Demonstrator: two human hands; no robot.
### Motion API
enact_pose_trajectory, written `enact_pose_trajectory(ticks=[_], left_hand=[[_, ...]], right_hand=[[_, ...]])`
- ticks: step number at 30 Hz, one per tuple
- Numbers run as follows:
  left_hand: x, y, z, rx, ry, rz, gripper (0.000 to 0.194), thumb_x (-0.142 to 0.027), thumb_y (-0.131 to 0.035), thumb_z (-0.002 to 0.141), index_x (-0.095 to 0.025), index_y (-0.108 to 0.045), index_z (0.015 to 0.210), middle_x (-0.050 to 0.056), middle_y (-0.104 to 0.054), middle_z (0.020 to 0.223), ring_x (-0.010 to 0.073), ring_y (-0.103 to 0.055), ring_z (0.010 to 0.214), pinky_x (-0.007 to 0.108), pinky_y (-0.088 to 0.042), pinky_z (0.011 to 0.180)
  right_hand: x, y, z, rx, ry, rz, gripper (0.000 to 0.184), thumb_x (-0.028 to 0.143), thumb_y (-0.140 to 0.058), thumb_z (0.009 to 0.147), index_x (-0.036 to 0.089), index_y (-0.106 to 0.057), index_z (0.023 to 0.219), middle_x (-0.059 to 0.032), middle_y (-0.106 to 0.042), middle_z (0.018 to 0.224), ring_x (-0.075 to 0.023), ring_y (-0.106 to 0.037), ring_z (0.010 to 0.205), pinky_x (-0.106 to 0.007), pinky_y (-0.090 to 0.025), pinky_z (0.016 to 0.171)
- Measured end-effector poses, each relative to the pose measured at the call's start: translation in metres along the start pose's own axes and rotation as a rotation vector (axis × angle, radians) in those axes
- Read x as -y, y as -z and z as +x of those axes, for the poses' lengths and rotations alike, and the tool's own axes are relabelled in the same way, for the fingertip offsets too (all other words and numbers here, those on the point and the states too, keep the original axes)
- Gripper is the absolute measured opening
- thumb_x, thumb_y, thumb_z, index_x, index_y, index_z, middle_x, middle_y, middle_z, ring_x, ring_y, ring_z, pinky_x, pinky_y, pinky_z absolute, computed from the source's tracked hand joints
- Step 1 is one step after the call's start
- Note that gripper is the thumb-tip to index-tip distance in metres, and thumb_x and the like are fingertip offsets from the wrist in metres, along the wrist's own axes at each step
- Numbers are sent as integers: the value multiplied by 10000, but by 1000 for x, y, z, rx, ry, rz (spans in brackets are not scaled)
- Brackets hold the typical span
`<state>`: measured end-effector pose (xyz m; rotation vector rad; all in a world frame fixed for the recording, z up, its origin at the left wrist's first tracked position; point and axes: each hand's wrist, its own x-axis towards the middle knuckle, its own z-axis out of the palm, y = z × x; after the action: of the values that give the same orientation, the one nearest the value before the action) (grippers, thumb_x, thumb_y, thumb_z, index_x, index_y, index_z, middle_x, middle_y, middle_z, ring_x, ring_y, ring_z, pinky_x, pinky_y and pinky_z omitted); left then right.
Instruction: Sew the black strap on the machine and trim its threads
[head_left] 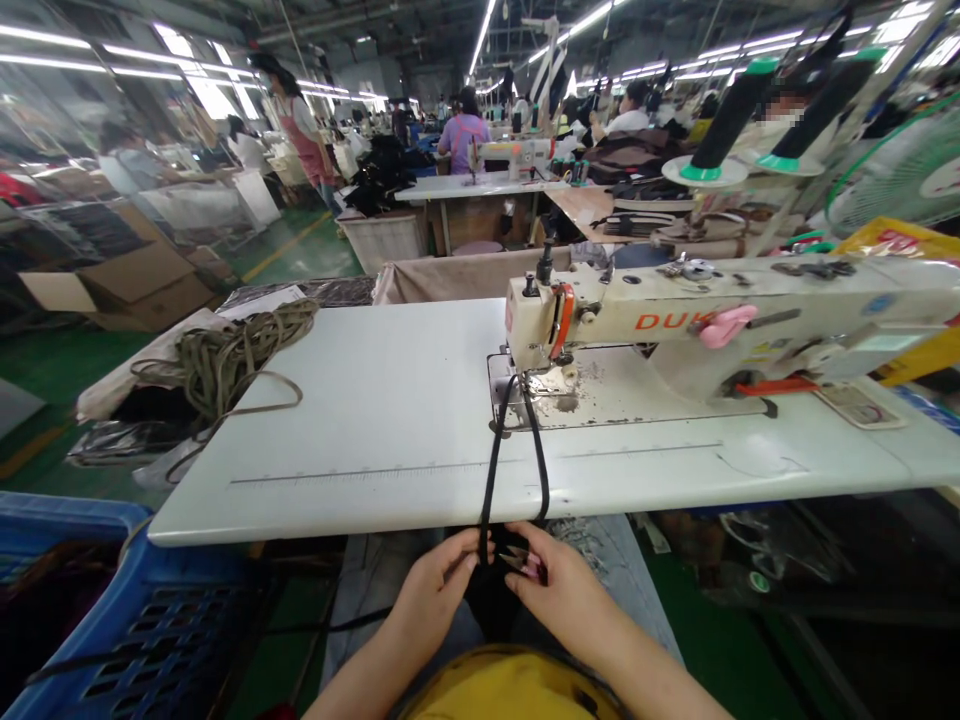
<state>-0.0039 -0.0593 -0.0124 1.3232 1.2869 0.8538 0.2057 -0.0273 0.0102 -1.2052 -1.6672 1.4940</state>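
Over my lap, just off the table's front edge, my left hand pinches a black strap between thumb and fingers. Close beside it, my right hand is closed round small pink-handled thread snips, their metal blades pointing toward the strap. Two lengths of the black strap run from my hands up over the edge to the needle area of the white sewing machine. A dark bundle of black material lies on my lap below my hands.
The white sewing table spans the front. Olive straps are heaped at its left end. A blue crate stands at lower left, cardboard boxes behind. Thread cones and a fan are at right; other people work beyond.
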Motion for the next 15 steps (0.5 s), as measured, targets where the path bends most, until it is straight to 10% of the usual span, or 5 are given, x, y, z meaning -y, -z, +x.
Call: enact_pose_trajectory(ticks=[4,15], left_hand=[[-5,-2,-2,42,9,-134,271,-300,-564,975,-210,-711,1183,106,-763,1235,261,-723,1148,396,-556,1056],[-15,-12,0,-49,100,-332,214,-249,-672,842,-183,-613,1036,15,-652,883,173,-714,748,297,-553,731]], right_hand=[[1,-7,5,66,-27,114,504,178,-700,764,236,-671,1265,-48,-789,1125,-251,-761,1028,-373,-610,939],[-7,-12,16,68,-175,289,353,521,-751,833,195,-624,884,62,-509,616,-97,-412,536,-235,-325,515]])
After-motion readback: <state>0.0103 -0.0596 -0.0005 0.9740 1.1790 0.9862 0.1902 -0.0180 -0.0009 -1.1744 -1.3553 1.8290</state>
